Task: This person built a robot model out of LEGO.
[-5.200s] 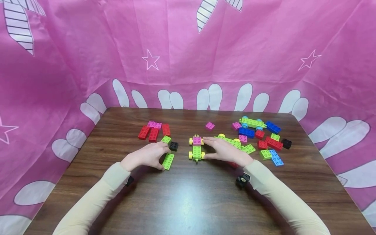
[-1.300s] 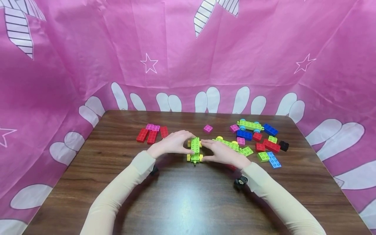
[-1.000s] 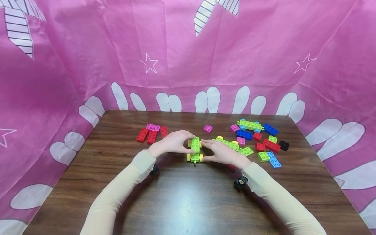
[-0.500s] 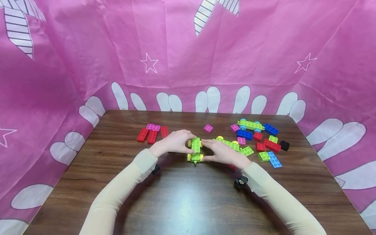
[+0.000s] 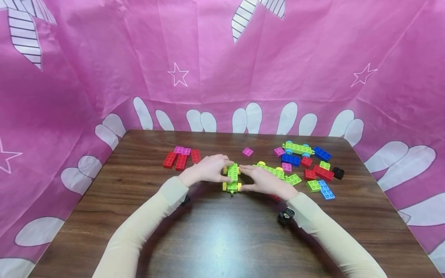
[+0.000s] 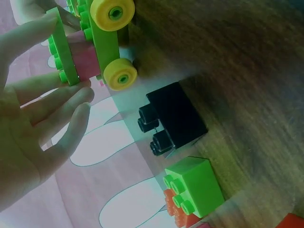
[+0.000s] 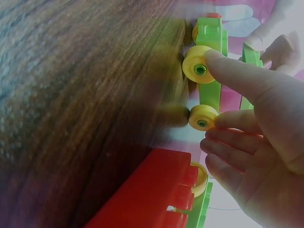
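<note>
In the left wrist view, my left hand (image 5: 211,170) pinches a flat lime-green building plate (image 6: 65,50) between thumb and fingers. The plate sits on a pink brick (image 6: 84,59) over the lime wheeled base (image 6: 105,47); whether it is fully pressed down I cannot tell. My right hand (image 5: 265,181) steadies that base from the other side. Its thumb lies on one yellow wheel (image 7: 194,66) and a finger on the other yellow wheel (image 7: 202,118). From the head view, the plate hides the pink brick.
Left of the base are a black brick (image 6: 178,116), a small green brick (image 6: 202,187) and several red bricks (image 5: 169,160). A second yellow-wheeled base (image 5: 271,170) and a red brick (image 7: 147,190) lie by my right hand. Further right are a blue-wheeled base (image 5: 297,148) and several loose bricks.
Earlier, my left hand was at the green plate on the table to the left; it has carried it over the wheeled base's pink brick. Over the last second both hands have stayed nearly still.
</note>
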`<action>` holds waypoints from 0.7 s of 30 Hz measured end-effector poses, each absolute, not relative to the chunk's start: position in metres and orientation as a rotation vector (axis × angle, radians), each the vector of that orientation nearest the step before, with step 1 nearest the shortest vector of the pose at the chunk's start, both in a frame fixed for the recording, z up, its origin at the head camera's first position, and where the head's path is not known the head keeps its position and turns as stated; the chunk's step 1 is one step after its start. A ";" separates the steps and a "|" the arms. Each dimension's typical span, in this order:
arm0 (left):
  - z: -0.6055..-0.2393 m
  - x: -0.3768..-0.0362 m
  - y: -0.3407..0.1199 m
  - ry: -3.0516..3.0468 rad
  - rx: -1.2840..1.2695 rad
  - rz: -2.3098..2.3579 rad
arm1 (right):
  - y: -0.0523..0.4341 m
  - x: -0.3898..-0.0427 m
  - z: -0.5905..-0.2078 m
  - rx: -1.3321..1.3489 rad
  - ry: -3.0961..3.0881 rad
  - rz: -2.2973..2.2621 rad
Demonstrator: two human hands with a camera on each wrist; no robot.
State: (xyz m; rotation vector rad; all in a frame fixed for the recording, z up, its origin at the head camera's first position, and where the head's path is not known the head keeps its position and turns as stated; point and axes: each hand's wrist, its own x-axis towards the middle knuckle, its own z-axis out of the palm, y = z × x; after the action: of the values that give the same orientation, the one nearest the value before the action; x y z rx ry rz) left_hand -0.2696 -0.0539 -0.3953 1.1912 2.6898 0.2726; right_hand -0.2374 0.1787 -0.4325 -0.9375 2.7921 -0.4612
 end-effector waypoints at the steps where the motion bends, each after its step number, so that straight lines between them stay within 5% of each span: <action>1: -0.396 -0.269 -0.054 2.697 1.190 0.264 | 0.179 -0.237 -0.433 -0.937 2.791 -0.461; 21: -0.395 -0.275 -0.060 2.605 1.208 0.361 | 0.177 -0.238 -0.430 -0.936 2.785 -0.453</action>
State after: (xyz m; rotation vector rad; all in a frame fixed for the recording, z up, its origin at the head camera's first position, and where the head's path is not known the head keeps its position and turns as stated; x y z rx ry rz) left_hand -0.2752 -0.0597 -0.3955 1.2079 2.6055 0.3610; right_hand -0.2378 0.1775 -0.4297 -0.9357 2.7853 -0.4533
